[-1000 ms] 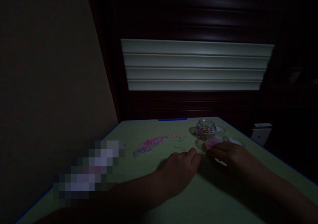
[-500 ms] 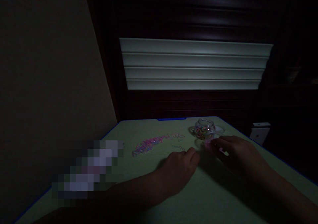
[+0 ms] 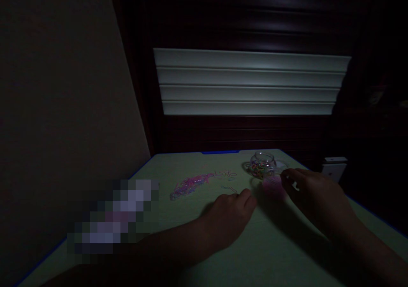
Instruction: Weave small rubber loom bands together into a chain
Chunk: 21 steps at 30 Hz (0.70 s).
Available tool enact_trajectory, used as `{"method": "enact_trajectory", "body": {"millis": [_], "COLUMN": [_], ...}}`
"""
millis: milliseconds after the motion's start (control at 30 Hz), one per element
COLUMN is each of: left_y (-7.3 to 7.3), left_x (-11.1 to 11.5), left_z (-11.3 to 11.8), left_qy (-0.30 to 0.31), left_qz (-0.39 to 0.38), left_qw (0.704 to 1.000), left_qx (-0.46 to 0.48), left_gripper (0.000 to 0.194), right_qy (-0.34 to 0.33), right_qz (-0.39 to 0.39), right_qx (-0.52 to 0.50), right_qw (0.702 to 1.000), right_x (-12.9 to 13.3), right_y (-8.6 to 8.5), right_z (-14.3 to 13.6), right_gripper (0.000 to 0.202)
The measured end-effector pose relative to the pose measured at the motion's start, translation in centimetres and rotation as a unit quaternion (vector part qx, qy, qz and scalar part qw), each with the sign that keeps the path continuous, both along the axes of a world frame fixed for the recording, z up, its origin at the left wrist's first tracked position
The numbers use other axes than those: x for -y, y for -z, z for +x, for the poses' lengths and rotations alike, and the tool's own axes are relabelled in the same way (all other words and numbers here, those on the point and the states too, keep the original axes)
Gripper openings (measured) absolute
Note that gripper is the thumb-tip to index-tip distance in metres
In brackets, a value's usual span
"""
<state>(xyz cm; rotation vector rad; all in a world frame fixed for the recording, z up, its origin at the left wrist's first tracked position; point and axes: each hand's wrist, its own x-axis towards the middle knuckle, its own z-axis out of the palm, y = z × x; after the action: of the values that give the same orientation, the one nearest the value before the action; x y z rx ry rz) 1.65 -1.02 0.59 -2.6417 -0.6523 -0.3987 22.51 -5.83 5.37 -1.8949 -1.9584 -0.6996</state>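
Note:
My left hand [image 3: 234, 210] rests low over the table, its fingers curled closed; whatever they may hold is hidden. To its right, my right hand [image 3: 314, 195] is raised a little, thumb and fingertips pinched together at the edge of a round pink thing [image 3: 274, 188] with a clear rim. In the dim light I cannot make out what the pinch holds. Just behind stands a clear glass jar [image 3: 263, 166] with small coloured rubber bands inside. Several loose bands [image 3: 228, 188] lie beyond my left hand, and a long heap of pink and purple bands [image 3: 191, 185] spreads to the left.
The pale green table [image 3: 255, 257] has a blue edge. A clear round lid-like piece [image 3: 281, 165] lies beside the jar. A blurred-out patch [image 3: 117, 215] covers something at the left. White boxes [image 3: 334, 171] stand beyond the table's right edge.
My right hand has shifted slightly right and up, and more of the round pink thing now shows. My left hand has stayed in place.

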Motion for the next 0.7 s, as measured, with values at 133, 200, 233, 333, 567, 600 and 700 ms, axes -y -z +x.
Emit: {"method": "enact_trajectory", "body": {"millis": [133,200,233,333,567,600,700], "left_y": [-0.09,-0.14,-0.17,-0.24,-0.26,-0.24,-0.25], "left_x": [-0.02,-0.03,-0.03,0.02,0.03,0.02,0.04], "left_z": [0.04,0.06,0.06,0.06,0.07,0.07,0.06], "left_qy": [-0.007,-0.005,-0.006,-0.011,-0.01,-0.012,-0.011], "left_qz": [0.001,-0.002,-0.002,0.003,-0.003,-0.002,-0.005], "left_qw": [1.0,1.0,1.0,1.0,1.0,1.0,1.0], "left_qx": [-0.002,-0.005,-0.006,-0.01,-0.013,-0.011,-0.015], "left_gripper": [0.017,0.016,0.016,0.016,0.015,0.014,0.015], "right_qy": [0.043,0.048,0.048,0.056,0.057,0.059,0.062], "right_qz": [-0.002,-0.01,-0.014,-0.028,-0.042,-0.045,-0.051], "right_qx": [0.005,0.002,0.001,0.0,-0.001,-0.001,-0.006], "right_qw": [0.999,0.999,0.999,0.998,0.997,0.997,0.997], "right_x": [0.02,0.01,0.0,-0.09,-0.2,-0.19,-0.16], "right_y": [0.04,0.09,0.12,0.22,0.32,0.29,0.15], "right_z": [0.05,0.13,0.17,0.27,0.37,0.35,0.26], "right_gripper": [0.019,0.02,0.021,0.021,0.021,0.02,0.021]}}
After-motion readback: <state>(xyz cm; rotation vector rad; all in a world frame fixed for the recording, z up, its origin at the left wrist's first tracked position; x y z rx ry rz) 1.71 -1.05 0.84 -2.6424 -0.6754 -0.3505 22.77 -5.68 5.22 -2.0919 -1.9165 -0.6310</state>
